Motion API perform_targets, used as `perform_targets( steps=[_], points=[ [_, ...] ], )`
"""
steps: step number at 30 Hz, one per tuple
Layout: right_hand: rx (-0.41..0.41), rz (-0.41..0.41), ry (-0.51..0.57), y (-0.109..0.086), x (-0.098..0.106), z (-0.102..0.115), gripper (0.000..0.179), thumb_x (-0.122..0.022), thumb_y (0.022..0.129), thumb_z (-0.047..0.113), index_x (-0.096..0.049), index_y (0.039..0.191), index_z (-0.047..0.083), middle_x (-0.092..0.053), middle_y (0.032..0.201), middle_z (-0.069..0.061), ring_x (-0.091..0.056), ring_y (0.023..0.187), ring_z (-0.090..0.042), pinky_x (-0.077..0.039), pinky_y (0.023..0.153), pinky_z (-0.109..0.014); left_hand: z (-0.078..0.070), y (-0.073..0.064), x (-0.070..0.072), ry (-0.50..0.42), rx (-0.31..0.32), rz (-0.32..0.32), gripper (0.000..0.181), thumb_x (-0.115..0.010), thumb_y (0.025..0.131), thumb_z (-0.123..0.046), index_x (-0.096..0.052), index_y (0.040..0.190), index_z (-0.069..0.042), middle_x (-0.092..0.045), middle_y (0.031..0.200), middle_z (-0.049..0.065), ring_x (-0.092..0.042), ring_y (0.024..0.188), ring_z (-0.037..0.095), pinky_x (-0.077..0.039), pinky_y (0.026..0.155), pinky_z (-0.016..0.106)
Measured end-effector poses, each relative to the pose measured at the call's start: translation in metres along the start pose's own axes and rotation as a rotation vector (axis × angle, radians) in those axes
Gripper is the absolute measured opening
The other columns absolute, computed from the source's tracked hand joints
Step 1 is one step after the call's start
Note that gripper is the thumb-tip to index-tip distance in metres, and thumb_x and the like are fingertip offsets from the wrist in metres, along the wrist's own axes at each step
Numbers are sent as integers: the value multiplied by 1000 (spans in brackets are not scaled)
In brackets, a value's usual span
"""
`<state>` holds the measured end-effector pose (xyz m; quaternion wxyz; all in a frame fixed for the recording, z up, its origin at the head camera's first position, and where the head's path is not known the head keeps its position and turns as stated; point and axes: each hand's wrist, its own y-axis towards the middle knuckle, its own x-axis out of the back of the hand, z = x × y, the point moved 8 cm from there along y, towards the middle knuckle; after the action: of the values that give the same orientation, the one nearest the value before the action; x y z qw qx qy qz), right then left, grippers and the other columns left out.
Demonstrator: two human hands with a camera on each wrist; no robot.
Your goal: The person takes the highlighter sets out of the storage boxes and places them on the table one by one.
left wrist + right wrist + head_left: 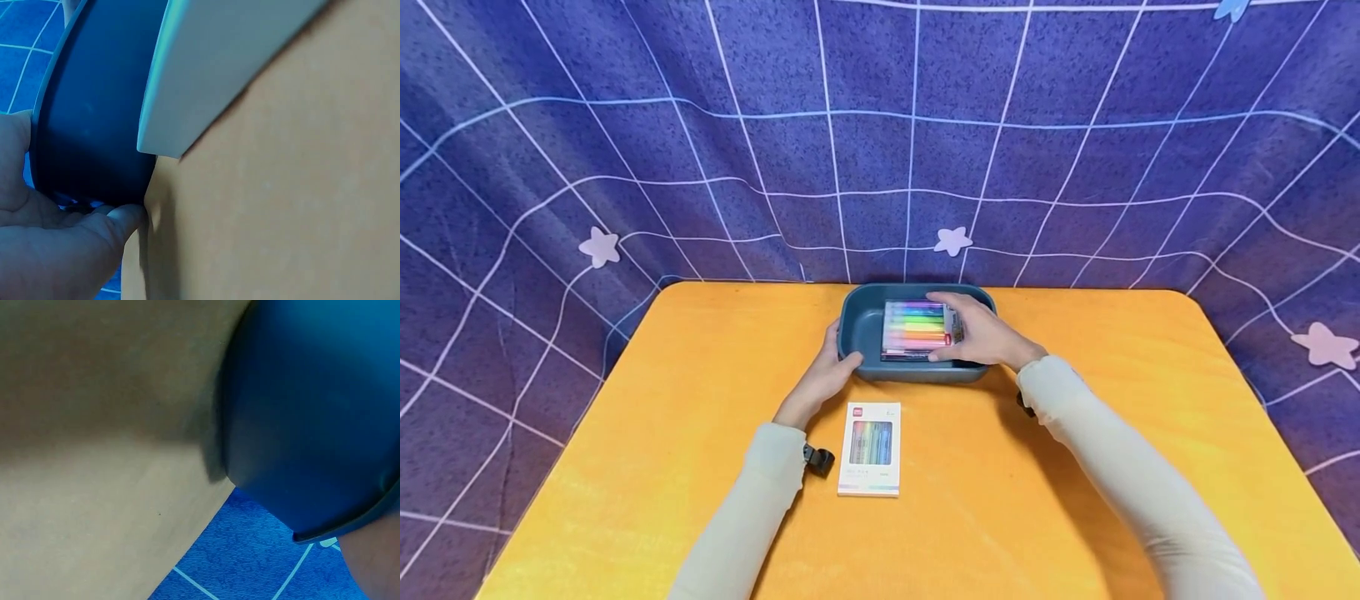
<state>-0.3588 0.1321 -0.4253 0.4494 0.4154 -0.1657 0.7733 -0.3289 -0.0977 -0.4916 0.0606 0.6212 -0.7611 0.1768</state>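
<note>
A dark blue-green oblong basin [867, 329] stands at the back of the table. My left hand [829, 371] grips its left end, thumb at the near rim; the left wrist view shows those fingers [128, 219] against the basin wall [94, 112]. My right hand [981, 333] reaches over the right end and holds a clear pack of rainbow-coloured pens [916, 325], thumb at the near edge and fingers at the far edge. The pack lies inside the basin outline, with a dark strip along its near side. In the right wrist view only the basin's outer wall [306, 425] and some skin show; the pack is hidden.
On the orange table [700, 433], in front of the basin, lies a white box [869, 483] with a window showing coloured pens, close to the left wrist. A blue gridded curtain [880, 158] with stars hangs behind the table and along both sides.
</note>
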Motion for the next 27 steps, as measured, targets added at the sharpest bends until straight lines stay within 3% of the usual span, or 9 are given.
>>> perform_targets(
  steps=[9, 18, 27],
  points=[
    [-21, 12, -60, 8, -1, -5, 101, -89, 74, 37, -37, 154, 6, -42, 158, -17, -38, 147, -36, -30, 122, -54, -1, 0, 1, 18, -3, 5, 77, -50, 101, -21, -4, 162, -23, -15, 170, 9, -16, 157, 31, -11, 127, 59],
    [-21, 38, -26, 15, -7, -6, 107, -91, 71, 40, -35, 155, 4, -41, 159, -16, -38, 148, -33, -32, 123, -51, 7, -5, 5, 32, 25, 9, 79, -52, 100, -22, -2, 161, -24, -15, 170, 11, -17, 156, 33, -12, 126, 60],
    [-38, 54, -47, 19, -1, -10, 111, -93, 69, 39, -34, 155, 1, -44, 157, -17, -42, 146, -33, -34, 121, -50, 2, 1, 1, 11, 11, 27, 78, -51, 101, -22, -3, 161, -24, -13, 170, 10, -17, 156, 32, -12, 127, 59]
  ],
)
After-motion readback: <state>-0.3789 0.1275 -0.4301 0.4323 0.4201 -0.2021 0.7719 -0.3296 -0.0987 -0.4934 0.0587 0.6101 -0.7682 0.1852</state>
